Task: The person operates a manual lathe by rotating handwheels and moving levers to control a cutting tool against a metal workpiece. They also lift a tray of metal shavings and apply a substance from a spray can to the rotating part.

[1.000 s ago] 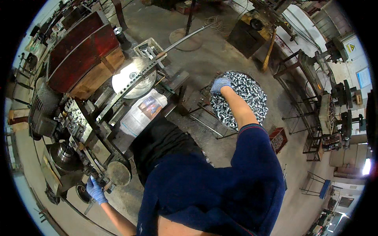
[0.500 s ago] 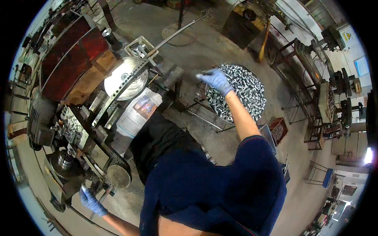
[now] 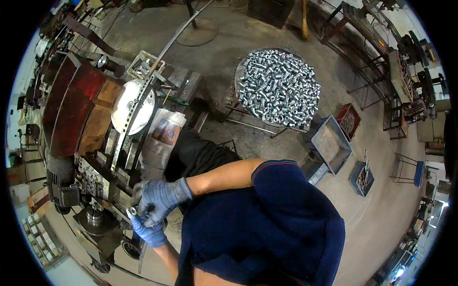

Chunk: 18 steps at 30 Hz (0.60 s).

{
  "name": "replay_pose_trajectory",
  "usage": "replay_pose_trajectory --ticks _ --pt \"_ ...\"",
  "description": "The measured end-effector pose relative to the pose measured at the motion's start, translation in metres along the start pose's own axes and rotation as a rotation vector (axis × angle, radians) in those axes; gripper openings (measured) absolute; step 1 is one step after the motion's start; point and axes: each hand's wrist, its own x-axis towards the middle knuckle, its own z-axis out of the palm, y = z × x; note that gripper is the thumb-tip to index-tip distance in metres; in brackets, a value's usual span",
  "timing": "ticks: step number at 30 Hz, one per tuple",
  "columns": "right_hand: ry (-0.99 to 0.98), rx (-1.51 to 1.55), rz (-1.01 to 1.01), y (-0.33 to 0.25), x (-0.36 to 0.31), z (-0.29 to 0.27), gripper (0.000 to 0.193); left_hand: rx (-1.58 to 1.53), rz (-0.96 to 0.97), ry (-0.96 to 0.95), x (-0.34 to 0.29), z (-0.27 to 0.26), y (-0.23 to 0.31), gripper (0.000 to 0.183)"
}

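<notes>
Small metal ring-shaped piece point(image 3: 132, 210) sits at the near edge of the machine point(image 3: 90, 181), pinched between both gloved hands: right hand point(image 3: 160, 199) curled closed over it from above, left hand point(image 3: 149, 232) gripping just beneath, the two touching. Tight quarters there, with machine parts crowding the hands on their left. Well apart, past open concrete floor point(image 3: 267, 143), a round tray point(image 3: 238, 71) heaped with silvery metal sleeves point(image 3: 279, 86); grey bins point(image 3: 331, 143) beside it.
</notes>
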Motion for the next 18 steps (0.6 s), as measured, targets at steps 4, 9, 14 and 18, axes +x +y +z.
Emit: replay_pose_trajectory --ticks 4,9,14,18 --pt "0.157 -0.168 -0.06 -0.003 -0.007 0.008 0.031 -0.411 -0.159 0.087 0.003 0.033 0.035 0.045" --pt "-0.108 -0.402 0.094 -0.024 -0.008 0.004 0.047 0.189 -0.094 0.099 0.006 0.043 0.064 0.035" --pt "-0.256 -0.468 0.151 -0.032 -0.003 0.005 0.056 0.259 -0.053 0.184 0.002 0.051 0.069 0.036" --pt "-0.277 -0.489 0.182 -0.031 0.001 0.01 0.053 0.181 -0.034 0.249 0.003 0.062 0.069 0.035"
